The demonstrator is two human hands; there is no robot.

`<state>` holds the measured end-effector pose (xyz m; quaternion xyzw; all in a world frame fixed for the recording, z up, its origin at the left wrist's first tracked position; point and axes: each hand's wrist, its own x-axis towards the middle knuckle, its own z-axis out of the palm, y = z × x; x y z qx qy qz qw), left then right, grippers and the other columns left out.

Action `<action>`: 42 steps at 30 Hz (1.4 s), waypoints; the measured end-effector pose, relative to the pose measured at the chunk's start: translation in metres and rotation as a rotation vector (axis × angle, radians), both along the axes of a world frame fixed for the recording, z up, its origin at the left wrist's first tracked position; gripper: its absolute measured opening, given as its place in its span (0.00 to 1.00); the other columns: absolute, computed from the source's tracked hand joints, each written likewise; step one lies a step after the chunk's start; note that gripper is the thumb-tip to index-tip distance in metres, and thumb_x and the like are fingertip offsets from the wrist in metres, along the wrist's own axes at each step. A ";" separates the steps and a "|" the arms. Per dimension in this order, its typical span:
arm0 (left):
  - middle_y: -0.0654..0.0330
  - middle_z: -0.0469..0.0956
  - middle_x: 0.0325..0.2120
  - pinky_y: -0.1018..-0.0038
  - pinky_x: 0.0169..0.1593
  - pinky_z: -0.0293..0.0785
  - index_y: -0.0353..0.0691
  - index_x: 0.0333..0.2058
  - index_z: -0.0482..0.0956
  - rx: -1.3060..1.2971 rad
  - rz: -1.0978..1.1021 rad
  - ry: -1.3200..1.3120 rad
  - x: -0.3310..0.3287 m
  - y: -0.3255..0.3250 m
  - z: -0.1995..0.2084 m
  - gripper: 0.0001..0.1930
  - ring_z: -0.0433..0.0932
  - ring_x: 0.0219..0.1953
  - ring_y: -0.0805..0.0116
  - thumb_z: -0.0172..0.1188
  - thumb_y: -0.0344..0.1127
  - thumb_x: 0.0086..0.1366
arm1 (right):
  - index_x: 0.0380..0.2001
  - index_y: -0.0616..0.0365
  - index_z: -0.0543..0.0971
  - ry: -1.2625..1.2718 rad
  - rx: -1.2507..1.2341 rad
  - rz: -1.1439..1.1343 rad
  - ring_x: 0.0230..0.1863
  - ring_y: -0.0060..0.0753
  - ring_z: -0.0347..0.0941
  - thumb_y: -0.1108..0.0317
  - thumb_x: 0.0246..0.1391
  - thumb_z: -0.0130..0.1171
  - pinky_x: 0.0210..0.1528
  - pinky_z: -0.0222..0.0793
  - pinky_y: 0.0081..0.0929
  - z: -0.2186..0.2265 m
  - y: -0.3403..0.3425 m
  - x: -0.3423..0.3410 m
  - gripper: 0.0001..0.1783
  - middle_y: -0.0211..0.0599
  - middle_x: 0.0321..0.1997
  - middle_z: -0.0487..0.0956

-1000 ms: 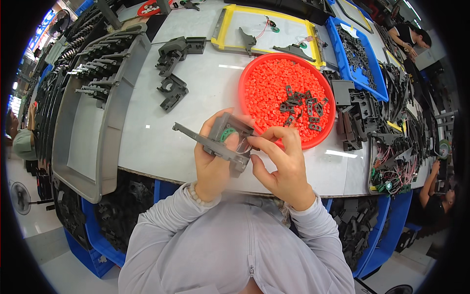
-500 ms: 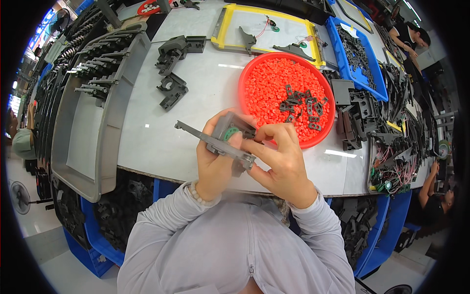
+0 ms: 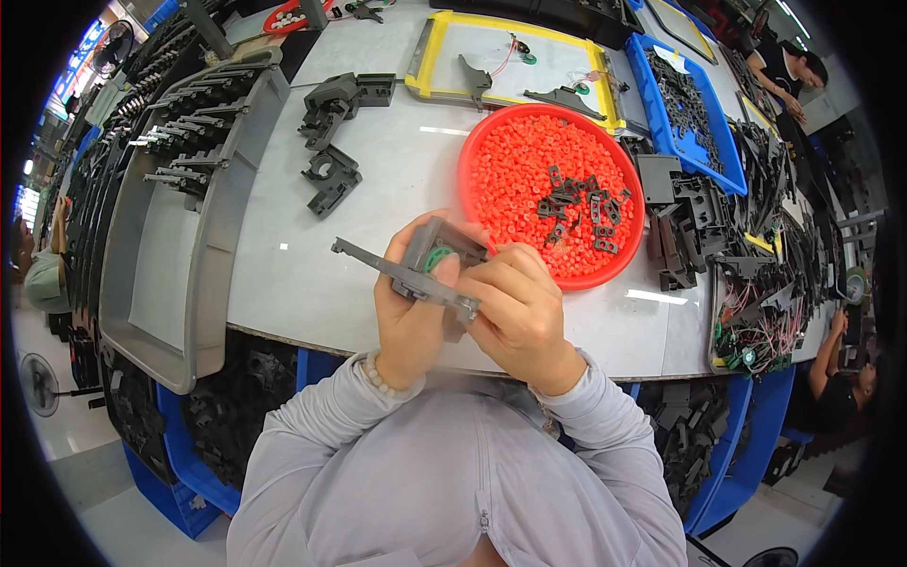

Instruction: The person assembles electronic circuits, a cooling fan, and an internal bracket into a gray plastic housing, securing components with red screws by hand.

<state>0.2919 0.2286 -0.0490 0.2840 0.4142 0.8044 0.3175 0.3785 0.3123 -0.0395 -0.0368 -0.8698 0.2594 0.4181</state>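
Grey housing (image 3: 416, 282) held near frame centre
The housing is gripped by the left hand (image 3: 410, 331); its right end is met by the curled right hand (image 3: 521, 314), whose hold cannot be determined.

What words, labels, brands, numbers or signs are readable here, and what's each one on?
None can be read reliably.
Bright sign at the upper left: bluish markings, too small and slanted to read.
White slip in the blue tray: too small to tell whether it is printed.
Grey plastic part in the left hand: no lettering to be made out.
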 end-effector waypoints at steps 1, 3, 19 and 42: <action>0.50 0.72 0.44 0.69 0.50 0.70 0.32 0.53 0.58 -0.002 0.002 -0.013 0.000 0.000 0.000 0.19 0.72 0.46 0.66 0.48 0.27 0.64 | 0.25 0.56 0.77 0.003 -0.032 -0.005 0.28 0.32 0.65 0.74 0.34 0.62 0.31 0.59 0.31 -0.002 0.000 0.000 0.09 0.28 0.25 0.71; 0.48 0.71 0.44 0.68 0.51 0.70 0.31 0.53 0.57 -0.043 0.003 -0.025 0.002 0.000 0.000 0.20 0.72 0.47 0.63 0.48 0.30 0.64 | 0.25 0.56 0.78 0.006 -0.064 -0.010 0.28 0.32 0.65 0.74 0.34 0.63 0.31 0.59 0.31 -0.002 0.000 0.000 0.09 0.28 0.25 0.71; 0.47 0.71 0.45 0.66 0.51 0.71 0.30 0.54 0.57 -0.017 -0.047 -0.190 -0.008 0.001 -0.001 0.20 0.73 0.49 0.60 0.47 0.28 0.65 | 0.34 0.52 0.79 -0.156 -0.041 -0.090 0.39 0.41 0.67 0.83 0.28 0.53 0.40 0.62 0.36 0.005 0.006 0.029 0.23 0.35 0.36 0.72; 0.46 0.71 0.44 0.65 0.50 0.73 0.31 0.53 0.57 -0.065 0.033 0.063 -0.003 0.001 -0.006 0.20 0.72 0.48 0.59 0.48 0.30 0.64 | 0.29 0.60 0.75 -0.273 0.070 -0.194 0.36 0.38 0.65 0.77 0.32 0.55 0.38 0.57 0.36 0.011 -0.002 0.013 0.13 0.36 0.34 0.68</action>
